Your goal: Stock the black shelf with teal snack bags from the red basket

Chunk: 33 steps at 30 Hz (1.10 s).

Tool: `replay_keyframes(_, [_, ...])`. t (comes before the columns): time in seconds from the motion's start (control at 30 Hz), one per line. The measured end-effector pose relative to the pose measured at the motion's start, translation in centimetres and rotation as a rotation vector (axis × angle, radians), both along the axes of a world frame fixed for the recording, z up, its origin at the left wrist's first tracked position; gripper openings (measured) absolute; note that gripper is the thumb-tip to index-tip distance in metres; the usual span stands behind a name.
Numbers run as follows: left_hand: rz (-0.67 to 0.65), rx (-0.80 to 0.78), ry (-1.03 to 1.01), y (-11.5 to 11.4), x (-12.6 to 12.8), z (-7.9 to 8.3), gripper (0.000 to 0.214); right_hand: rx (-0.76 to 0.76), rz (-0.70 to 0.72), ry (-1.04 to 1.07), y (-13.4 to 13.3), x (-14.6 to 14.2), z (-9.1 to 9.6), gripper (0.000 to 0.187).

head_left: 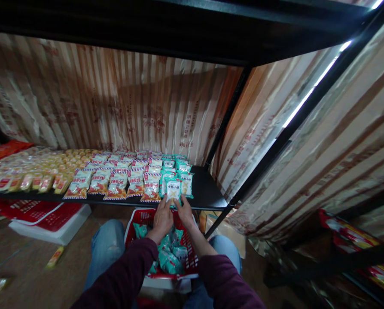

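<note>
A teal-and-white snack packet (173, 189) is at the shelf's front edge, its printed face towards me. My left hand (163, 217) grips its lower left side, and my right hand (184, 212) has its lower right; the fingertips are partly hidden. Similar teal packets (186, 182) stand in rows right behind it on the black shelf (208, 191). Under my forearms, between my knees, a red basket (192, 267) contains several more teal packets (170, 261).
Left of the teal rows stand red-and-white snack packets (117, 185), then small yellow wrapped pieces (45, 182). A black post (240, 189) rises at the shelf's right end. On the floor are a white box (59, 234) with a red basket on top and a yellow packet (55, 257).
</note>
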<state>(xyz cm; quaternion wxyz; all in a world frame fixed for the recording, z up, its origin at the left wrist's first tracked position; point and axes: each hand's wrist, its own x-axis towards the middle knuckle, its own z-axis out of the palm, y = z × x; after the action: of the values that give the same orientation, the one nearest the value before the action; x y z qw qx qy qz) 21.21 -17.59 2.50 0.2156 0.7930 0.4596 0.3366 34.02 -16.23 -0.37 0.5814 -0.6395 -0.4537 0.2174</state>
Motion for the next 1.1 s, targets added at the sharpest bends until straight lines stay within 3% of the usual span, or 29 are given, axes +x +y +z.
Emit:
replay_keyframes(0.27, [-0.007,0.045,0.066,0.9,-0.4,0.1,0.056,-0.05,-0.057,-0.135,1.1,-0.3,0.0,0.051])
replay_keyframes(0.47, [-0.019,0.25,0.167,1.8,-0.8,-0.9,0.057,-0.133,-0.139,-0.308,1.4,-0.6,-0.5,0.051])
replay_keyframes(0.73, [-0.009,0.451,0.225,2.8,-1.5,-1.8,0.057,-0.078,-0.199,-0.514,1.7,-0.9,-1.0,0.054])
replay_keyframes(1.1, [-0.034,0.521,0.252,5.3,-1.7,-1.9,0.049,-0.003,-0.2,-0.564,2.0,-1.6,-0.7,0.057])
